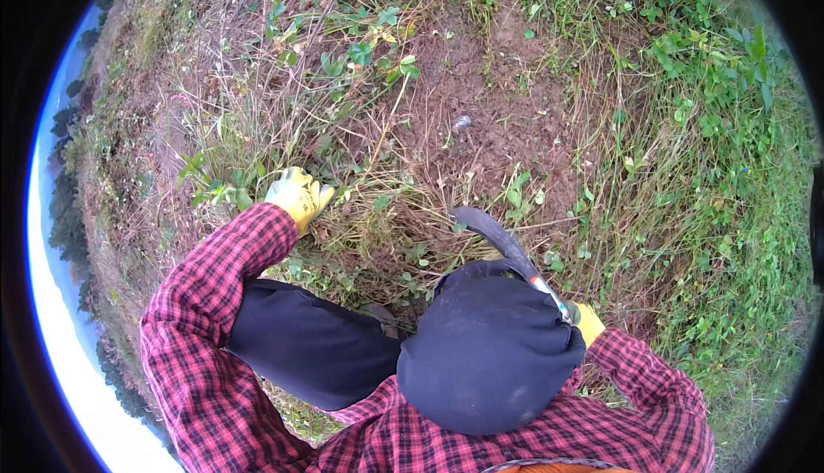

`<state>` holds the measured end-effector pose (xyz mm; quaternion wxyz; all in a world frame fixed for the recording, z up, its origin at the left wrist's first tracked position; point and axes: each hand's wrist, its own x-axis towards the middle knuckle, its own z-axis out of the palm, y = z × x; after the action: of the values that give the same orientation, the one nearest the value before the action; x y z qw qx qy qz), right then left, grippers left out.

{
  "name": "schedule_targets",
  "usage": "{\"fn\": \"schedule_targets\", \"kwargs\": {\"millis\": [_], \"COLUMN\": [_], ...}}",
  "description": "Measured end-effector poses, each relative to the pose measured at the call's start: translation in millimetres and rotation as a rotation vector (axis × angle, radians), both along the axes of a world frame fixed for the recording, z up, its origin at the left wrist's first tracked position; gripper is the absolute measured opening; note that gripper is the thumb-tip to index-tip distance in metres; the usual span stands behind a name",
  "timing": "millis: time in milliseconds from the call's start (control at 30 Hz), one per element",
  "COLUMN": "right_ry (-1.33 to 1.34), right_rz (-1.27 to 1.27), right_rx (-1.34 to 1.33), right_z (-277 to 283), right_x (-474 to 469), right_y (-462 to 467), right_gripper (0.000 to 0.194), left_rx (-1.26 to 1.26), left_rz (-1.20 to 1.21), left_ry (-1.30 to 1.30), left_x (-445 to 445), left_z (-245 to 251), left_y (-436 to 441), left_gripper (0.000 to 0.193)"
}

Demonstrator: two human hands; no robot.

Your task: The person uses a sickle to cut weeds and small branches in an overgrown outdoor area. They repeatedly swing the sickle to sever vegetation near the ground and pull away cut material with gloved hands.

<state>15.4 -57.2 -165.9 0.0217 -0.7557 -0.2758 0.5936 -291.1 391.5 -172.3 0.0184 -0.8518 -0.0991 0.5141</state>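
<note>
My left hand (pixel 298 197), in a yellow work glove, is down among weeds and dry stems (pixel 380 206) on the left. Its fingers are curled, and whether stems lie inside them is hidden. My right hand (pixel 588 324), also in a yellow glove, grips the handle of a sickle (pixel 499 239) beside my right knee. Part of this hand is behind the dark trouser leg (pixel 489 350). The dark curved blade points forward and left, with its tip close to the loose stems. A light handle with an orange band joins it.
Bare reddish soil (pixel 508 112) lies ahead, with a small shiny clear object (pixel 461 123) on it. Dense green weeds (pixel 714 215) grow along the right. Leafy vines and a long dry stalk (pixel 391 115) stand at front left. Trees (pixel 67 215) line the far left.
</note>
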Motion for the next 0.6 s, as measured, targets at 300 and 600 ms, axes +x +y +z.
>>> {"fn": "schedule_targets", "kwargs": {"millis": [300,600], "right_ry": [0.238,0.159], "right_rz": [-0.625,-0.862], "right_rx": [0.16,0.425], "right_z": [-3.2,-31.5], "right_x": [8.7,68.7], "right_y": [100.4,262.6], "right_gripper": [0.028,0.037], "left_rx": [0.475,0.651], "left_rz": [0.127,0.595], "left_ry": [0.302,0.383], "left_x": [-210.4,-280.6], "left_z": [18.4,52.6], "left_y": [75.7,96.6], "left_gripper": [0.053,0.074]}}
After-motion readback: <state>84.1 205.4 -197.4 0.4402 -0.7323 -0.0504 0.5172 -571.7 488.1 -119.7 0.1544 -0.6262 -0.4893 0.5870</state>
